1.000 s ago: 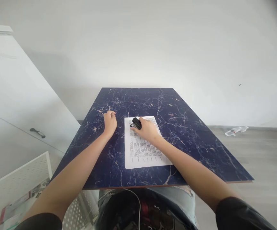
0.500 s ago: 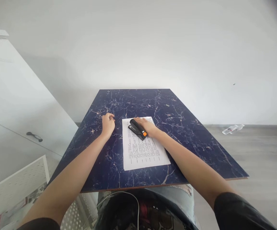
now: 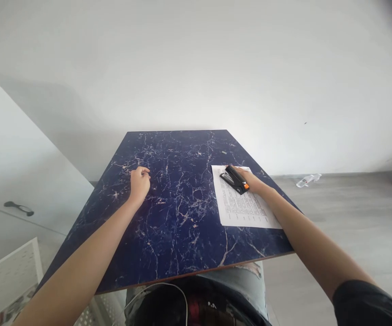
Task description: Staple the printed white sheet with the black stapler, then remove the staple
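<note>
My left hand (image 3: 140, 182) rests on the left part of the blue marbled table (image 3: 179, 199), its fingers loosely curled in and nothing visible in them. On the right side of the table lie printed sheets of paper (image 3: 250, 213). A black stapler (image 3: 236, 179) with an orange patch sits on top of them, slanted. My right hand (image 3: 250, 177) lies flat over the sheets, just right of the stapler and against its side. The stapler partly hides the fingers, which look stretched out.
A white cabinet with a dark handle (image 3: 18, 208) stands on the left. Below it is a white perforated basket (image 3: 12, 267). Crumpled clear plastic (image 3: 308, 180) lies on the grey floor by the wall. A small pale bit (image 3: 223, 152) is near the table's back edge.
The sheets and the stapler on them have slid right across the table together with my right hand. My left hand stays on the table, its fingers a little more curled. The view has shifted.
</note>
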Motion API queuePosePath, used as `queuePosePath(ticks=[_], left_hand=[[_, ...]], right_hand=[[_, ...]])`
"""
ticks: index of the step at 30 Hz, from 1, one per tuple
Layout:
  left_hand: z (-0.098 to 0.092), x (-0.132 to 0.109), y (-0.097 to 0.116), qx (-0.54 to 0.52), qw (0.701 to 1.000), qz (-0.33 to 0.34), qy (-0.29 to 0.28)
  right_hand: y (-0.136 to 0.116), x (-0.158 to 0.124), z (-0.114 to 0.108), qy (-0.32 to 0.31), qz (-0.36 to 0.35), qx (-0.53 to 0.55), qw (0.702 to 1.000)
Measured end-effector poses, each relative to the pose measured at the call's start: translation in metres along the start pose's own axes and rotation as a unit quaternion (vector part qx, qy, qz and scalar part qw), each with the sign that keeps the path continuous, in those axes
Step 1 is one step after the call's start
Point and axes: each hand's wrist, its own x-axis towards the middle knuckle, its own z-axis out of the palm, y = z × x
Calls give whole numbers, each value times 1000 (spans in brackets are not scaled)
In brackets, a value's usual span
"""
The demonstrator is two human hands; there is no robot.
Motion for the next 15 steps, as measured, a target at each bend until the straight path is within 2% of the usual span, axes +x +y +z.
queuePosePath(ticks=[3, 7, 10, 13, 15], left_hand=[[0, 0, 0, 3, 1000, 5, 5], [2, -2, 4, 5, 1000, -8, 11], [-3, 4, 3, -10, 1000, -29, 7], [-31, 25, -8, 1, 1000, -20, 15], [-62, 42, -22, 49, 997, 38, 46]], right_hand=[[13, -3, -5, 37, 10, -9, 999], [17, 35, -13, 81, 40, -41, 995], [23, 71, -16, 37, 66, -81, 994], [35, 91, -10, -41, 88, -106, 990], [46, 94, -1, -61, 96, -122, 986]])
